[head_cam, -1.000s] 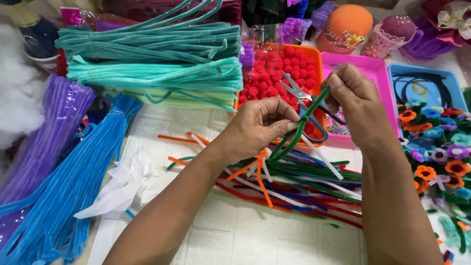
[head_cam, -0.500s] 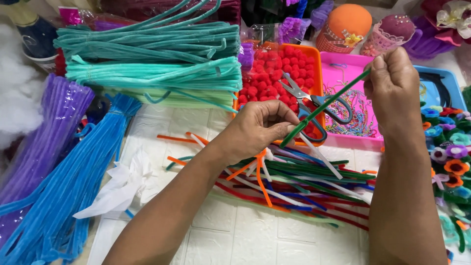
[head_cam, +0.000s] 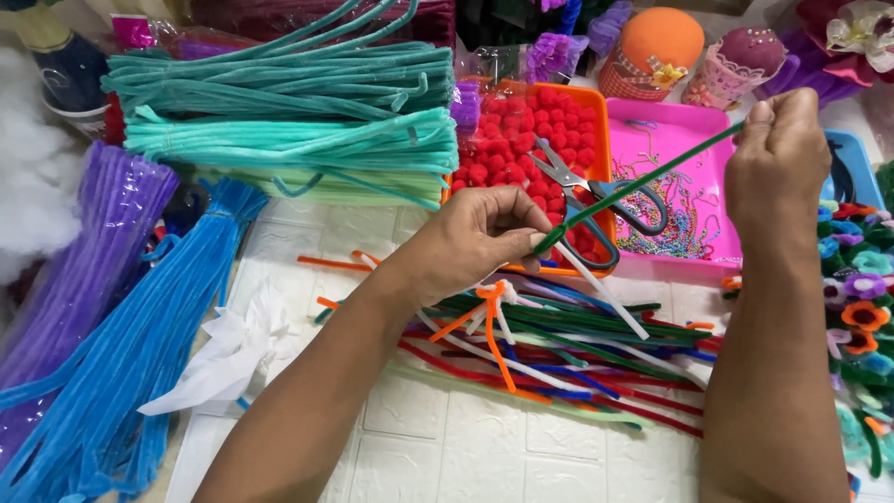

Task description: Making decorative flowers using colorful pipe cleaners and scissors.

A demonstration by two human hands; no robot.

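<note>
L hand (head_cam: 470,244) pinches one end of a green pipe cleaner (head_cam: 643,183) btwn thumb & fingertips; R hand (head_cam: 778,168), at approx 2 o'clock from it, pinches the other end, fingers pressed together. Cleaner stretched taut above scissors (head_cam: 596,200) lying across orange tray (head_cam: 603,121) w/ red pompoms & pink tray (head_cam: 717,130). Loose mixed cleaners (head_cam: 559,345) at 6 o'clock.

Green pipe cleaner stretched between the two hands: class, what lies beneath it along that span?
In the head view, under the green pipe cleaner between the left hand and right hand lie blue-handled scissors, across the orange tray and pink tray.
</note>
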